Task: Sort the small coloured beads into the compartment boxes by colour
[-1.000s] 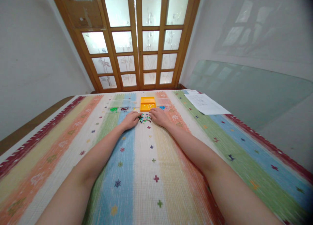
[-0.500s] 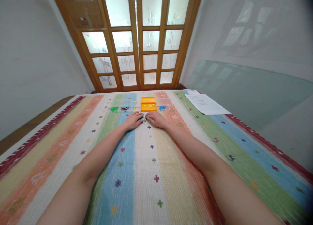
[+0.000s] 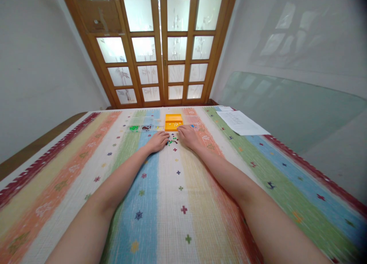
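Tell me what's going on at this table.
A person has both hands at a loose scatter of small colored bits on the cloth. The left hand rests at its left edge, the right hand by its right; whether either grips a bit is too small to tell. Just beyond, an orange box stands open with pale bits inside.

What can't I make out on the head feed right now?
All in the head view:
- Left hand: whether it holds a bead; its own back hides the palm.
- Right hand: same, for the same reason.
- Blue beads: how many; the right hand blocks part of their tray.
- Pile: bead count; too small.
- Paper: its writing; too small.
- Arms: cut off by the bottom edge.
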The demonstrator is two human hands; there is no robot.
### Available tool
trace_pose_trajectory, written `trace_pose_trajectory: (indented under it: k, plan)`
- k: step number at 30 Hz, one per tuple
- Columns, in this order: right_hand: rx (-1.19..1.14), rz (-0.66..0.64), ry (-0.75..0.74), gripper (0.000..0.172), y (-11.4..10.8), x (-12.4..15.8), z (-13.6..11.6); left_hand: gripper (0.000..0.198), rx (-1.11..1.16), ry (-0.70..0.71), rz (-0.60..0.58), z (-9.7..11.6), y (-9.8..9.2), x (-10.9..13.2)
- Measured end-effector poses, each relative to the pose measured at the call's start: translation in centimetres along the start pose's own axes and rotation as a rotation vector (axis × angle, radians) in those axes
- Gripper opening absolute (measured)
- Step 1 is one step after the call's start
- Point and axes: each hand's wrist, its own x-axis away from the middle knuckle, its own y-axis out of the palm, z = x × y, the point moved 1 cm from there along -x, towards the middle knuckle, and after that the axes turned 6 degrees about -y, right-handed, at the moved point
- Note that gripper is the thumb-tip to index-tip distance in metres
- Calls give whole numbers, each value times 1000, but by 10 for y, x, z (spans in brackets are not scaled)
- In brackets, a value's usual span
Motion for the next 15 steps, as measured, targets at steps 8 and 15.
trace_pose_trajectory:
  k: [8, 15]
  plan:
    - [81, 128, 308, 44, -11, 0, 34, 50, 52, 38, -10, 10, -7, 1]
    - [1, 164, 384, 44, -7, 1, 44, 49, 163, -16, 45, 8, -7, 4]
